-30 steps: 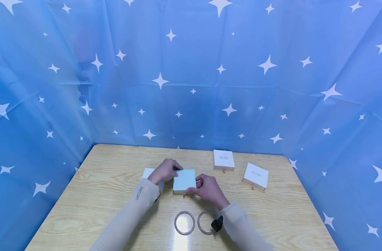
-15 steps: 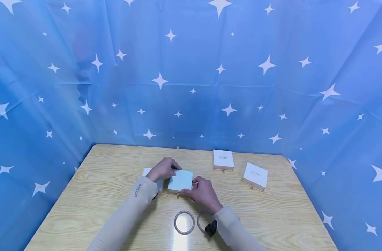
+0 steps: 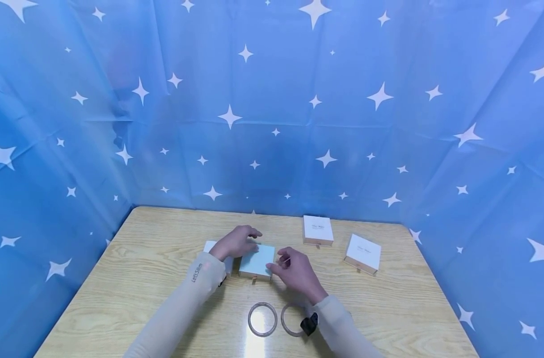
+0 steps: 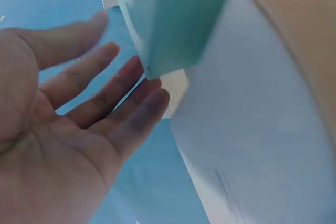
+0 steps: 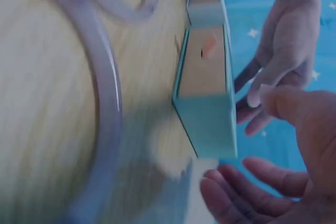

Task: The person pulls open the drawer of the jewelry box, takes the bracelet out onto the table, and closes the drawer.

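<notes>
Two hands [image 3: 237, 243] [image 3: 297, 272], fingers [image 4: 139, 123] loose, flank one mint box [image 3: 260, 257], front edge [image 3: 262, 277] clear of bangles [image 3: 250, 319].

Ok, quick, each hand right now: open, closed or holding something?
Left hand: open, holding nothing, by the mint-green box.
Right hand: open, holding nothing, beside the same box.
</notes>
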`<state>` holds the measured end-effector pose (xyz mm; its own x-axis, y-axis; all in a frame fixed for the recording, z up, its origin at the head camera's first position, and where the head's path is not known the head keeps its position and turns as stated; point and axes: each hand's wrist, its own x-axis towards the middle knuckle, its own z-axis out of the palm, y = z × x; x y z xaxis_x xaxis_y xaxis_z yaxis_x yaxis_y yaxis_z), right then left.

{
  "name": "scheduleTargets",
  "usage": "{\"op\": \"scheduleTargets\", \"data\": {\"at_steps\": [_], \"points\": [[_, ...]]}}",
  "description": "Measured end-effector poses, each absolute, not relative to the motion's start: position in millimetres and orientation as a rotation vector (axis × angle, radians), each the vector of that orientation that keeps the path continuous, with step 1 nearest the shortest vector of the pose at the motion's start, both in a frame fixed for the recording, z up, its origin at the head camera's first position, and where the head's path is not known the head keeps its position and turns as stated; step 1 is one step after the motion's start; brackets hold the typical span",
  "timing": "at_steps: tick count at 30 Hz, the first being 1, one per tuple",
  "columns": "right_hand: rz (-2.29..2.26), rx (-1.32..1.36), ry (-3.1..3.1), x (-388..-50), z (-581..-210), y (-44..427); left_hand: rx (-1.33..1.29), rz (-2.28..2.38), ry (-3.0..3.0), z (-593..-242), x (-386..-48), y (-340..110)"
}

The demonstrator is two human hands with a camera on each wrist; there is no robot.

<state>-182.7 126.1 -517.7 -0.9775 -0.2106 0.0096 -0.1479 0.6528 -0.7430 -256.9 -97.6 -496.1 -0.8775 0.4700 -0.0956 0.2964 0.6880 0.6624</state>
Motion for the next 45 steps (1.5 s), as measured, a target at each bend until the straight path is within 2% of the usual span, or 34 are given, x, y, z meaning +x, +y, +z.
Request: {"op": "scheduleTargets", "data": {"at_steps": [8, 18, 25, 37, 45], "points": [[-1.128, -0.368, 2.990, -198, -511, 147, 0.596, 1.096, 2.611, -492, -267, -81], [-1.011, -0.310, 3.145, -221, -507, 185, 0.618, 1.137, 2.602, -488, -285, -43], [-1.028, -0.184, 3.162, -233, -508, 204, 0.525, 1.148, 2.589, -485, -300, -16], [-1.164, 0.210, 3.048, -253, -516, 219, 0.494, 1.053, 2.599, -480, -336, 33], [-1.178, 0.273, 2.968, -259, -524, 219, 0.450, 0.969, 2.595, -493, -347, 45]]}}
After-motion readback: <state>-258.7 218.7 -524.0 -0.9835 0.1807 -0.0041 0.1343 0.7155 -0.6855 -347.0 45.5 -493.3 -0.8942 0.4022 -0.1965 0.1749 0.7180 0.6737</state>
